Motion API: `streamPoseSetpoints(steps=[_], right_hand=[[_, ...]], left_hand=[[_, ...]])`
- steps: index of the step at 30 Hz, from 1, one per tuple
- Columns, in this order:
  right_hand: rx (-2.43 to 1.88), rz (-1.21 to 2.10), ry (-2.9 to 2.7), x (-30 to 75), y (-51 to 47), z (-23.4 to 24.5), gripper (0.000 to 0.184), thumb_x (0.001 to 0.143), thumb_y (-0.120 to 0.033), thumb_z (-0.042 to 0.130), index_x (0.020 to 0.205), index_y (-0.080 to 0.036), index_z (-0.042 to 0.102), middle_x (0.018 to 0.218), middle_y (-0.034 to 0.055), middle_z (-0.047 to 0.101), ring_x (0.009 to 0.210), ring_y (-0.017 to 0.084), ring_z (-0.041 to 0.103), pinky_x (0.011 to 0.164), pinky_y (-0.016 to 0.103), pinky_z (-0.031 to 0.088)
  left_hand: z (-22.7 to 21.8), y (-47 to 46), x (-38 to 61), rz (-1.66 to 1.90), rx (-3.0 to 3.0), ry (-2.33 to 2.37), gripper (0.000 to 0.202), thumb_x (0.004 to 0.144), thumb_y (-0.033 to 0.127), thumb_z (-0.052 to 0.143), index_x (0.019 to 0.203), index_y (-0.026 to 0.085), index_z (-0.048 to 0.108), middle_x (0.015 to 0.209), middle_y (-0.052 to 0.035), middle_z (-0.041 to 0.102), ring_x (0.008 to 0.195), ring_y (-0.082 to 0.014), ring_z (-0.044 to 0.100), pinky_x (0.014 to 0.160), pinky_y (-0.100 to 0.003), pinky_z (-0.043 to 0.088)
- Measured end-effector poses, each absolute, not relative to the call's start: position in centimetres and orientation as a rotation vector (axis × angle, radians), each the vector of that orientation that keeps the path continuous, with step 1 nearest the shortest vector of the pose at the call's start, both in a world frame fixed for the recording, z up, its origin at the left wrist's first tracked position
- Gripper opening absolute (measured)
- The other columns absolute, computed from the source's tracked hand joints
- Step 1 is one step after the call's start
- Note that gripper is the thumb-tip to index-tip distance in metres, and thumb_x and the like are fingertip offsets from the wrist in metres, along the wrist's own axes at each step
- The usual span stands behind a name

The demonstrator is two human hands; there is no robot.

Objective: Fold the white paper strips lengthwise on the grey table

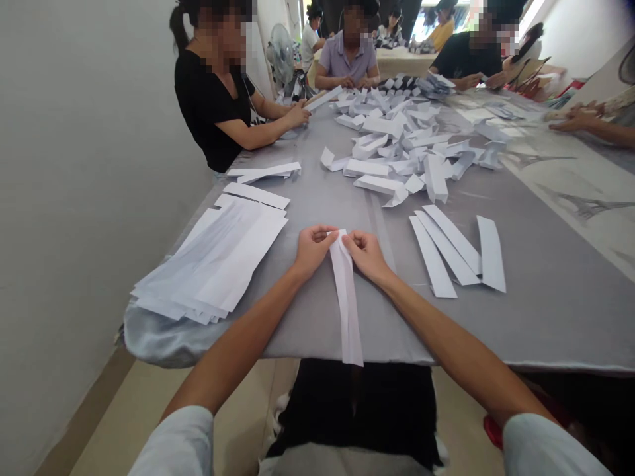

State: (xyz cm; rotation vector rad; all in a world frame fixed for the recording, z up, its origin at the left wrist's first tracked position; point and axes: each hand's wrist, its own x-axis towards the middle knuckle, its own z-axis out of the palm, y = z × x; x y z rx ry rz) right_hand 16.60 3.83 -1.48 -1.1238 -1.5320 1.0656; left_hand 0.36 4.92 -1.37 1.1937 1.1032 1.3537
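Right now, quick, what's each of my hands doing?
Left hand: closed, pinching the top of the white paper strip.
Right hand: closed, pinching the same white paper strip.

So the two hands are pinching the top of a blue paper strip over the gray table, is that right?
Not blue: the head view shows that the paper strip is white. The rest is right: the left hand and the right hand pinch its top end over the gray table.
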Motion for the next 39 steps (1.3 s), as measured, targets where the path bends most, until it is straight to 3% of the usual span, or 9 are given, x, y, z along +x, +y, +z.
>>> streamPoseSetpoints(steps=[7,15,20,24,33,39], right_hand=[[-1.116,1.041,-1.506,16.6,3.8,-1.7,0.041,0.094,-0.053,0.061,0.068,-0.022,0.051,0.061,-0.0034,0.044,0.056,0.012,0.038,0.053,0.028,0.027],[-1.099,1.057,-1.551,16.6,3.5,-1.3,0.047,0.097,-0.059,0.057,0.068,-0.022,0.052,0.063,-0.0027,0.045,0.058,0.013,0.039,0.055,0.029,0.028],[-1.133,0.985,-1.598,16.8,3.4,-1.3,0.048,0.097,-0.058,0.057,0.066,-0.023,0.047,0.062,-0.0026,0.044,0.059,0.013,0.038,0.055,0.028,0.028],[-1.16,1.007,-1.567,17.0,3.6,-1.4,0.05,0.096,-0.063,0.057,0.068,-0.023,0.049,0.063,-0.0024,0.046,0.059,0.013,0.04,0.054,0.027,0.029],[-1.079,1.214,-1.601,17.4,3.9,-1.5,0.051,0.097,-0.064,0.058,0.069,-0.021,0.055,0.06,-0.0033,0.048,0.054,0.012,0.041,0.052,0.027,0.029],[-1.104,1.229,-1.578,17.3,3.8,-0.7,0.053,0.095,-0.066,0.056,0.068,-0.021,0.054,0.061,-0.0029,0.049,0.057,0.013,0.043,0.054,0.027,0.031]], left_hand=[[-1.2,4.6,0.0,1.214,1.175,1.048,0.051,0.076,0.046,0.089,0.112,0.015,0.072,0.079,-0.0059,0.076,0.065,-0.0164,0.068,0.064,-0.028,0.053],[-0.9,4.4,0.2,1.355,1.19,1.109,0.045,0.075,0.044,0.089,0.105,0.017,0.07,0.073,-0.0029,0.073,0.062,-0.0156,0.066,0.059,-0.026,0.049],[-0.6,4.3,0.2,1.34,1.103,1.116,0.058,0.073,0.042,0.091,0.119,0.018,0.065,0.075,-0.0031,0.075,0.063,-0.0178,0.068,0.062,-0.03,0.054],[-0.3,4.2,0.2,1.226,1.119,1.093,0.057,0.07,0.042,0.093,0.115,0.015,0.068,0.082,-0.0079,0.078,0.071,-0.0218,0.073,0.069,-0.034,0.058],[0.0,4.1,0.0,1.293,1.093,1.103,0.057,0.071,0.041,0.093,0.115,0.015,0.068,0.087,-0.0098,0.08,0.072,-0.0228,0.074,0.069,-0.035,0.06],[0.2,3.9,0.0,1.223,1.157,1.091,0.044,0.072,0.039,0.09,0.104,0.013,0.074,0.086,-0.0116,0.08,0.074,-0.0245,0.075,0.069,-0.035,0.059]])
